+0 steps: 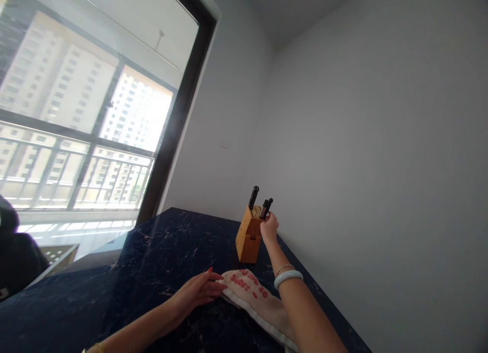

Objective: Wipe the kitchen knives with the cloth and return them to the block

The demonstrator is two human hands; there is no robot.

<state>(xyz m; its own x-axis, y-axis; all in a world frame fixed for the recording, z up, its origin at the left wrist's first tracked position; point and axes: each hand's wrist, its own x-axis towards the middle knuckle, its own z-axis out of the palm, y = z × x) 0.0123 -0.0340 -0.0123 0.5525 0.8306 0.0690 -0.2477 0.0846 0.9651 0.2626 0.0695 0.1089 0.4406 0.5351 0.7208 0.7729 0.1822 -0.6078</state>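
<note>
A wooden knife block stands upright on the dark blue marbled table, with black-handled knives in its top slots. My right hand is at the block's upper right edge, close beside the dark handles. Its fingers are curled in; whatever they grip is hidden behind the hand. A whitish cloth with red lettering lies in front of the block, running partly under my right forearm. My left hand has its fingers stretched out, the tips touching the cloth's left edge.
The dark marbled table extends to the left and back. A grey wall runs along its right side. Left of it are a large framed window and a black object at the picture's edge.
</note>
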